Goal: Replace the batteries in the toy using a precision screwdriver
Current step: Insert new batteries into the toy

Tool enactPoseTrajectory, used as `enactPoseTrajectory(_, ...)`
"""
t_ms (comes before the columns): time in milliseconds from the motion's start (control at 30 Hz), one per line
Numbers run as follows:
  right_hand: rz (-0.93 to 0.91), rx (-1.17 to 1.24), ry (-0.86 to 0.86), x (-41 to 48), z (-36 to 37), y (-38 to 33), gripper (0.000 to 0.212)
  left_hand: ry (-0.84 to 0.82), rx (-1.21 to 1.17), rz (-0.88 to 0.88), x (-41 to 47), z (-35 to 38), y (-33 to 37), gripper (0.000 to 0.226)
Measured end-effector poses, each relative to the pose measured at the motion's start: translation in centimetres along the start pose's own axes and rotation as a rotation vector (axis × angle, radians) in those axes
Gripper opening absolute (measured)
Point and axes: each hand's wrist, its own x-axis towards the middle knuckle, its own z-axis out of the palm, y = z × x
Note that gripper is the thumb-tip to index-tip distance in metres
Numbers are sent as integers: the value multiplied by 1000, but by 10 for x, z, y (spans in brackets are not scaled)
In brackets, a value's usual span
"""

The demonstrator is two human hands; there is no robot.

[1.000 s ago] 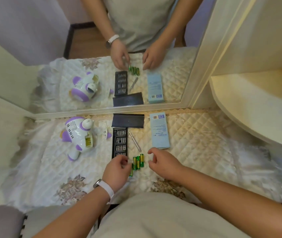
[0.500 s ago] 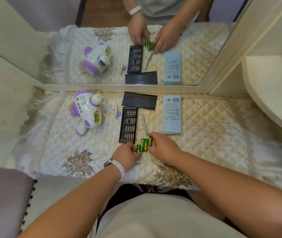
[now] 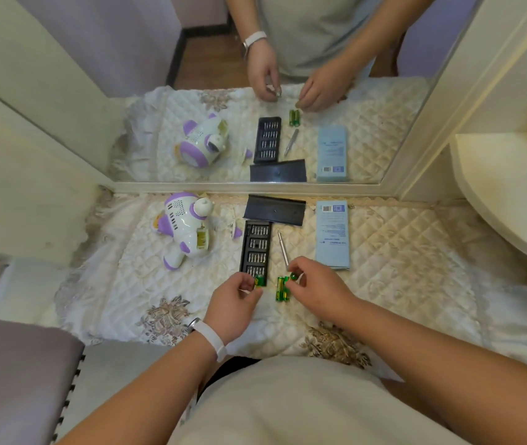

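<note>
Green foil shows between the thumb and fingertips of the left grip (image 3: 236,297), which is clamped on a small green battery (image 3: 259,280) held over the near end of the bit case (image 3: 255,245). The right grip (image 3: 318,289) is closed in a pinch on a second battery (image 3: 293,276), seen end-on, with its thumb just beside a pair of batteries (image 3: 281,290) lying side by side on the quilted cloth (image 3: 400,252) that covers the table. These cells should be light, rigid and slick, and apt to roll, so a pinch across the middle of the barrel suits them and leaves both ends free for checking polarity. Beyond the hands, the slim metal precision screwdriver (image 3: 283,248) lies between the case and a pale blue box (image 3: 333,236), and the case's black lid (image 3: 275,209) sits by the mirror (image 3: 63,107). The toy (image 3: 182,226), a white and purple hard-plastic figure, lies well apart to the left with its battery bay (image 3: 202,241) open and facing up. A small white and purple piece (image 3: 236,231) beside it is probably the bay cover. Being rounded, the toy will likely rock on the soft cloth, so it wants steadying by the body while each cell is pressed in
</note>
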Motion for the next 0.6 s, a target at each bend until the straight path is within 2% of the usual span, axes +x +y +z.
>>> enactPoseTrajectory(267, -172, -6, 10, -10, -12, -62, 24, 36, -139, 124, -15, -30, 23, 9)
enactPoseTrajectory(600, -75, 87, 109, -16, -6, -108, 13, -79, -223, 241, -9, -71, 22, 9)
